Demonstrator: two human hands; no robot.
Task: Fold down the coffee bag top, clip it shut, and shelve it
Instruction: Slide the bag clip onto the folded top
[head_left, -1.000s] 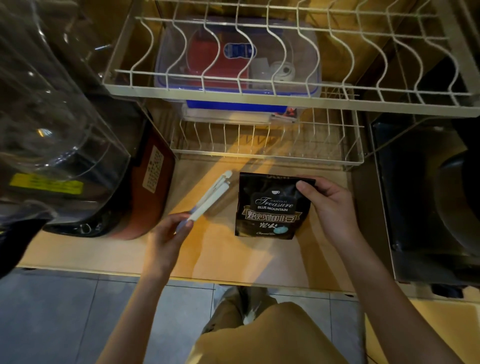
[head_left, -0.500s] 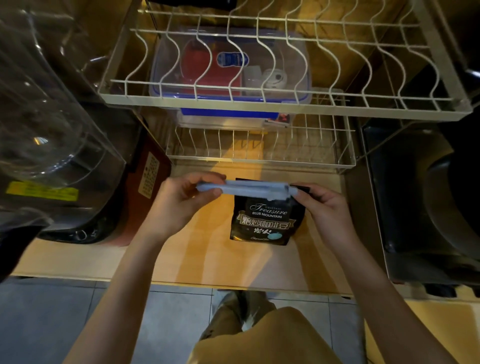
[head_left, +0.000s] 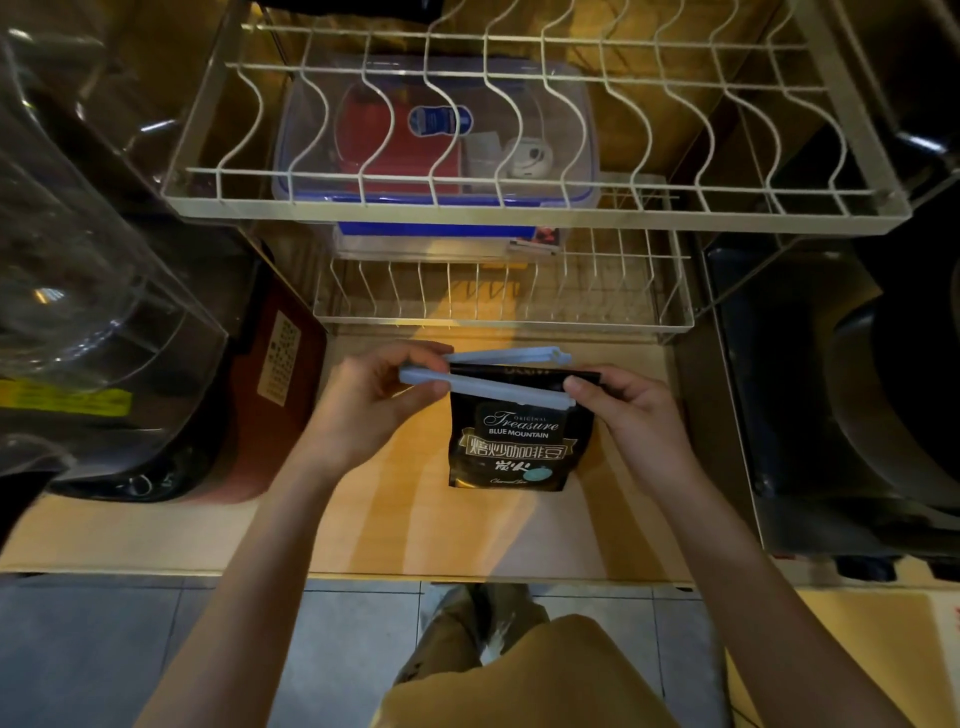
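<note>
So the left hand (head_left: 363, 410) is gripping the open sealing clip (head_left: 488, 387) straddling the coffee bag (head_left: 519, 447) top, right hand (head_left: 634, 421) fingers pinching its corner.

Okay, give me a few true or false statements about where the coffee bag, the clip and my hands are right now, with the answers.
1. The clip is snapped shut on the coffee bag. False: its two arms are spread, with the bag top between them.
2. The left hand holds the clip's hinge end. True.
3. The bag sits on the upper wire rack. False: it stands on the wooden counter.
4. The right hand is at the bag's top right corner. True.
</note>
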